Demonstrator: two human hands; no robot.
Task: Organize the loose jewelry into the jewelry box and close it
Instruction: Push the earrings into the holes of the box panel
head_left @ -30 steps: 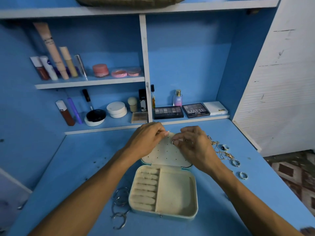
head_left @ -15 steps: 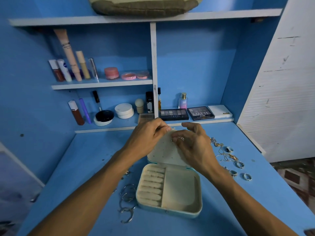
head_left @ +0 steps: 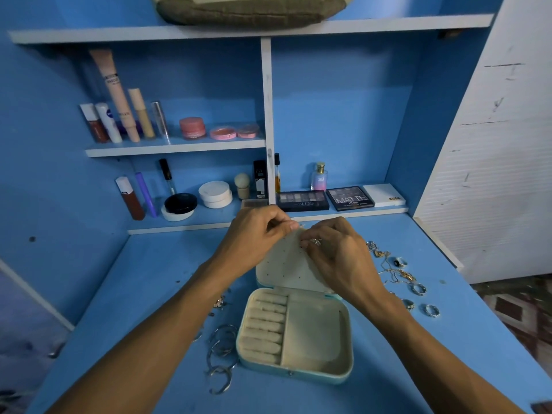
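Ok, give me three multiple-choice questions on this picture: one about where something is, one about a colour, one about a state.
1. Where do the silver hoops lie?
A) left of the jewelry box
B) inside it
C) on a shelf
2. What colour is the desk top?
A) white
B) blue
C) brown
3. How is the lid?
A) shut
B) taken off
C) raised open

1 A: they rest on the desk by the box's left wall.
2 B: the bare surface is blue.
3 C: it stands up behind the exposed tray, and the left hand pinches at its top edge.
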